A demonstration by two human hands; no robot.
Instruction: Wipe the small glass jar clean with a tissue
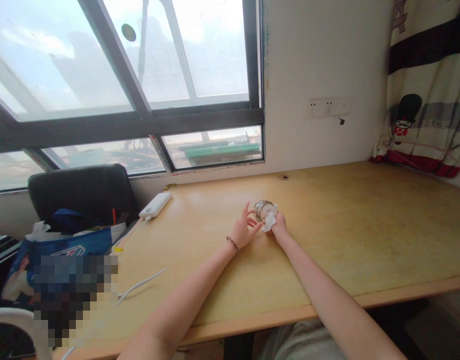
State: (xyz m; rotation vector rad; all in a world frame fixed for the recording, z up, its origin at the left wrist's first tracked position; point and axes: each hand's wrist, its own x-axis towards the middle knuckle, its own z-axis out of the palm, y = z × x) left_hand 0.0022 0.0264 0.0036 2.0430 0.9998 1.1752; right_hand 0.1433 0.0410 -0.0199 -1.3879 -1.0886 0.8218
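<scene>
Over the middle of the table, a small round thing with a dark and silvery pattern is between my hands. It looks like a bangle or small bowl; I cannot tell which. My left hand has it by the left side, index finger raised, the other fingers and thumb curled about its edge. A crumpled white tissue is pinched in my right hand and pressed against the right side of the round thing. My right fingertips are partly hidden behind the tissue. A dark beaded bracelet circles my left wrist.
A white power bank with a cable lies at the table's left edge. Another white cable lies nearer. Left of the table stand a black chair and a blue bag. A curtain hangs at the right.
</scene>
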